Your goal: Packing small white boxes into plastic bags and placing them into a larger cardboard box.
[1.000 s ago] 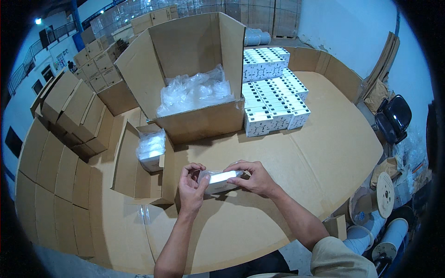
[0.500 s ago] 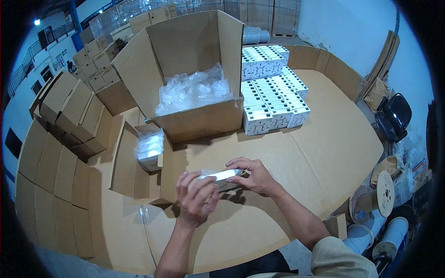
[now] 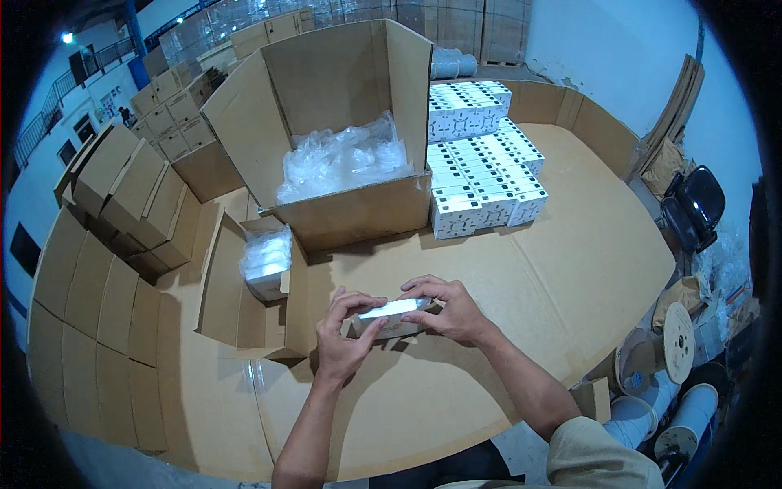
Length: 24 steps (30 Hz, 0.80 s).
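Between my two hands is a small white box (image 3: 394, 309) in clear plastic wrap, held just over the cardboard-covered table. My left hand (image 3: 343, 334) grips its left end, thumb on the near side and fingers on the far edge. At the right end, my right hand (image 3: 445, 308) pinches it between thumb and fingers. Just left of my left hand stands an open cardboard carton (image 3: 295, 314). Inside it, several plastic-wrapped white boxes (image 3: 267, 265) are packed at the far end.
Behind the carton, a large open cardboard box (image 3: 350, 213) holds clear plastic bags (image 3: 346, 163). White patterned boxes (image 3: 481, 204) are stacked to its right. Brown cartons (image 3: 98, 326) line the table's left side. A black chair (image 3: 692, 208) and cable spools (image 3: 678, 342) stand off to the right.
My left hand has come down onto the left end of the white box and now grips it. My right hand keeps its hold, nearly in the same place.
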### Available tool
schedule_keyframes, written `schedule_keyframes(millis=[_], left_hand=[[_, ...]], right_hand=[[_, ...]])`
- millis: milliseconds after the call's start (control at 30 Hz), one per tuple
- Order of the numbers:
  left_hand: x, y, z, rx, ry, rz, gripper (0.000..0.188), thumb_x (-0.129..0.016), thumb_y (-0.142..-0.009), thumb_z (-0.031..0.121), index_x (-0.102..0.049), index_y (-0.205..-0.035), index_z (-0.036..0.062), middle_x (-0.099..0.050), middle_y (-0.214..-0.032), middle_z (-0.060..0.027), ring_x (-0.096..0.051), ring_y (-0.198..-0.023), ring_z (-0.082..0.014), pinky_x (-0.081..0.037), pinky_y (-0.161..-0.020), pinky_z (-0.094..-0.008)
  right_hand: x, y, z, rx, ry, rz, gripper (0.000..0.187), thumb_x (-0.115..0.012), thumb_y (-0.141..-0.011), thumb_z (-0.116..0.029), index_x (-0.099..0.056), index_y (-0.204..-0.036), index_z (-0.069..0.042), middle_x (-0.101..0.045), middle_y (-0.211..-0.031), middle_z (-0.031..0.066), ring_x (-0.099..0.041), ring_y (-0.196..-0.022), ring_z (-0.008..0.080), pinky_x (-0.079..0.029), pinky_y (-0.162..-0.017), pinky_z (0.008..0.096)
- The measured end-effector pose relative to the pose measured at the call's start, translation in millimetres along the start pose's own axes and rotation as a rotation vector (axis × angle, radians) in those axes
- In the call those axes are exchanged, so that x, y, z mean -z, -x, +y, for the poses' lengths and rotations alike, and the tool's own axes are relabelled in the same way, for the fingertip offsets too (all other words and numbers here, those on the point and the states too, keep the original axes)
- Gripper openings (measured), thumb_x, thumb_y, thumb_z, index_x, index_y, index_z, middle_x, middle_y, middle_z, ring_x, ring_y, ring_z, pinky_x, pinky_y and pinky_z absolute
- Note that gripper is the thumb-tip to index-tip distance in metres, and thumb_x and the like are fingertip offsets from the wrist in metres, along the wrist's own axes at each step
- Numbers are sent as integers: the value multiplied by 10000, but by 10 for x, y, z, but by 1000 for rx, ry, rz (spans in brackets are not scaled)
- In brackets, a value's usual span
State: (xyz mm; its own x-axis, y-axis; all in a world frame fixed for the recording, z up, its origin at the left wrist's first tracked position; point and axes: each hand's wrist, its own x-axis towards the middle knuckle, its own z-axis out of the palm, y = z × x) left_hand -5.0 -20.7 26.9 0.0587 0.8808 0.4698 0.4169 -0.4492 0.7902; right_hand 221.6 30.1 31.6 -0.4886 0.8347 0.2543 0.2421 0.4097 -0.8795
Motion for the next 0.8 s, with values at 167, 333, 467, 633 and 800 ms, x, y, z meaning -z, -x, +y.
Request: schedule_keyframes(millis=[167, 333, 467, 633, 800], left_hand=[[-53, 34, -68, 207, 376, 6, 401, -778, -839, -56, -601, -1193, 5, -712, -1128, -126, -677, -1101, -189, -507, -1058, -386], [-41, 39, -109, 288, 482, 16, 404, -824, -831, 0, -635, -1188, -5, -709, -1152, -111, -678, -1087, -173, -545, -966, -303], [-16, 50, -116, 329, 428, -41, 434, -810, -836, -31, -606, -1219, -17, -678, -1166, -110, -656, -1106, -173, -546, -969, -305], [-26, 57, -181, 232, 334, -17, 349, -830, -860, 96, -702, -1174, 18, -732, -1015, -68, -686, -910, -121, -575, -777, -274], [16, 72, -118, 274, 303, -46, 322, -833, -868, 146, -727, -1157, 49, -699, -808, -9, -597, -623, -50, -483, -525, -227]], right_hand=[[-4, -5, -65, -31, 37, 7, 328, -842, -827, -201, -756, -1095, -34, -699, -1176, 132, -696, -1055, 265, -576, -899, 374], [-12, 6, -92, -60, 56, 8, 314, -829, -844, -203, -753, -1092, -26, -688, -1193, 139, -694, -1047, 262, -579, -904, 374], [-14, 55, -68, -23, 110, 28, 277, -809, -857, -153, -749, -1100, -34, -677, -1189, 126, -681, -1050, 236, -581, -855, 358], [23, 36, -153, 177, 281, 34, 305, -800, -851, -132, -735, -1133, -35, -700, -1157, 133, -687, -1022, 268, -570, -871, 376], [49, 2, -373, -12, 255, -77, 310, -787, -864, -130, -727, -1155, -45, -739, -1052, 133, -716, -917, 266, -589, -806, 382]])
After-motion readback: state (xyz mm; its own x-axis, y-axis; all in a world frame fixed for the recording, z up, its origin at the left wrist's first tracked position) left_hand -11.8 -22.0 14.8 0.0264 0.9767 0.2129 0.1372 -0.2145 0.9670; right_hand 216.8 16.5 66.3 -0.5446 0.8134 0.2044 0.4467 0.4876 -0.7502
